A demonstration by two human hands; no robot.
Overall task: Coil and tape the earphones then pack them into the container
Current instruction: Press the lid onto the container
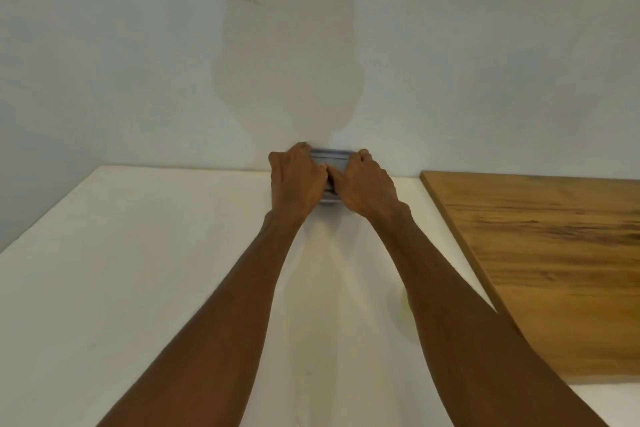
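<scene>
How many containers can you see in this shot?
1: a grey container at the far edge of the table by the wall, held between the left hand and the right hand, which cover most of it. Anything smaller behind them would be hidden.

No writing, label, brand or number can be read. The grey container [330,157] shows none, being blurred and mostly covered by the left hand [298,180] and right hand [369,184].
</scene>
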